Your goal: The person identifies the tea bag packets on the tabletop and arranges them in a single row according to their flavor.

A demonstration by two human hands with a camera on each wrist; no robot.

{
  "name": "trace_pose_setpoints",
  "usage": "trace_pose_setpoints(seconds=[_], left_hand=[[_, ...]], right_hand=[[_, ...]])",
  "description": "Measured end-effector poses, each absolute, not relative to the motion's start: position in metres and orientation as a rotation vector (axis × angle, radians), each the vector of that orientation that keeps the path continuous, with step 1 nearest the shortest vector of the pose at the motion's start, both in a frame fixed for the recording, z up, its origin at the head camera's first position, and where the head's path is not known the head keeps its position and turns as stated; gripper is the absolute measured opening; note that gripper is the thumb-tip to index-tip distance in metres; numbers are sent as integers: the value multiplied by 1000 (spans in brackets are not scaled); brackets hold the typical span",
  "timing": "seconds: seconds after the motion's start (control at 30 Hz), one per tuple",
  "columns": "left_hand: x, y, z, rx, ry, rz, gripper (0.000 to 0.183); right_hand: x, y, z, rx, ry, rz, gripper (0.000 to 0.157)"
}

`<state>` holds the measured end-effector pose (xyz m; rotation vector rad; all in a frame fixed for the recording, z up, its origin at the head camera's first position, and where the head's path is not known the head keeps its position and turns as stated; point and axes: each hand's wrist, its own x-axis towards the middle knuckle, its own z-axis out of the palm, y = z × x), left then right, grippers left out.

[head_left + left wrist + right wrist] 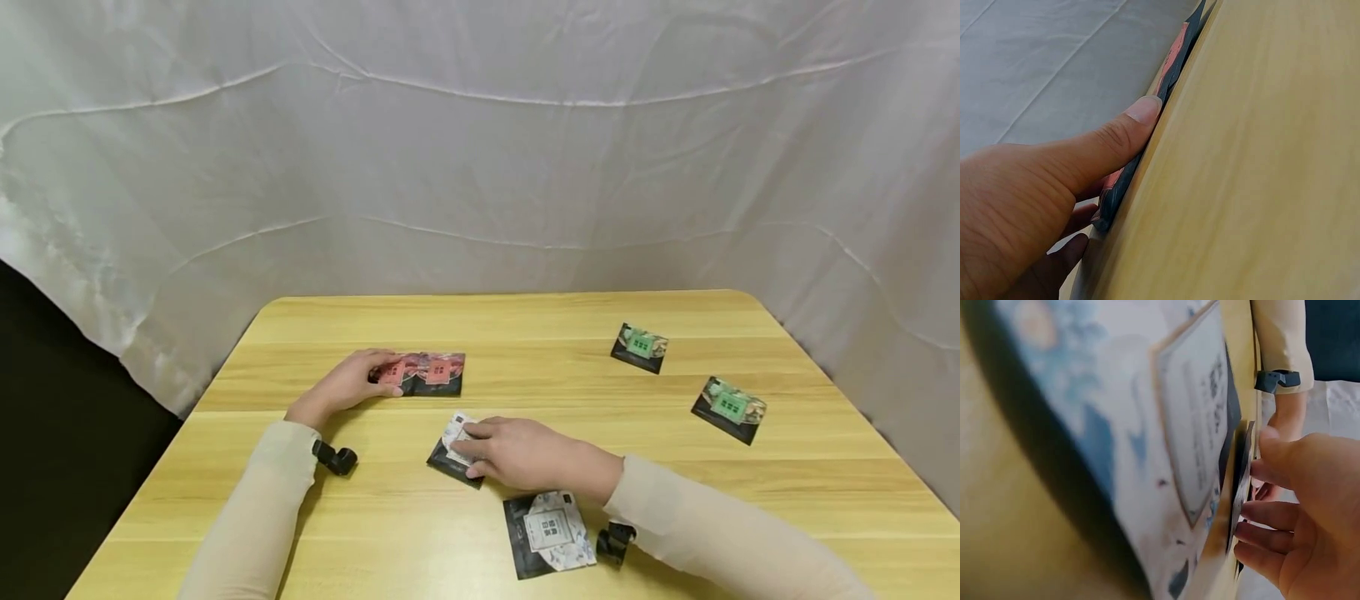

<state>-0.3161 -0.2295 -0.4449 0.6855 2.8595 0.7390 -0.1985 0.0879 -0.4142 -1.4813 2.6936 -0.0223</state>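
Two flat packets with red labels lie side by side, the left one (392, 373) overlapping the right one (439, 373). My left hand (352, 382) holds the left one at its end, thumb along the near edge and fingers toward the far side. The left wrist view shows the thumb (1144, 111) against the packet's dark edge. My right hand (517, 450) rests its fingertips on a black-and-white packet (454, 458), thumb by its near corner. In the right wrist view its fingers (1266, 537) reach the packet nearly straight. Another black-and-white packet (550, 533) lies below that wrist.
Two green-labelled packets lie on the right of the wooden table (360, 533): one (640, 347) farther back, the other (729, 408) nearer the right edge. A pale curtain (480, 167) hangs behind the table. Each wrist wears a black camera mount (335, 458).
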Motion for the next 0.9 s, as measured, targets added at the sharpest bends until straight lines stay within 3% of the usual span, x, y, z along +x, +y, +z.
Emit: trace_pose_setpoints(seconds=[0.23,0.43,0.63,0.9], left_hand=[[-315,-230,-444,674,2861,729,79],[-315,-230,-444,664,2856,730,78],[-316,-230,-445,679,2857,725,78],[-316,-230,-445,682,2856,736,79]], right_hand=[[-196,78,-420,-1492,2779,-19,48],[-197,82,-422,-1481,2748,-38,57],[-201,88,-420,-1453,2740,-106,51],[-209,97,-419,-1332,2718,-225,56]])
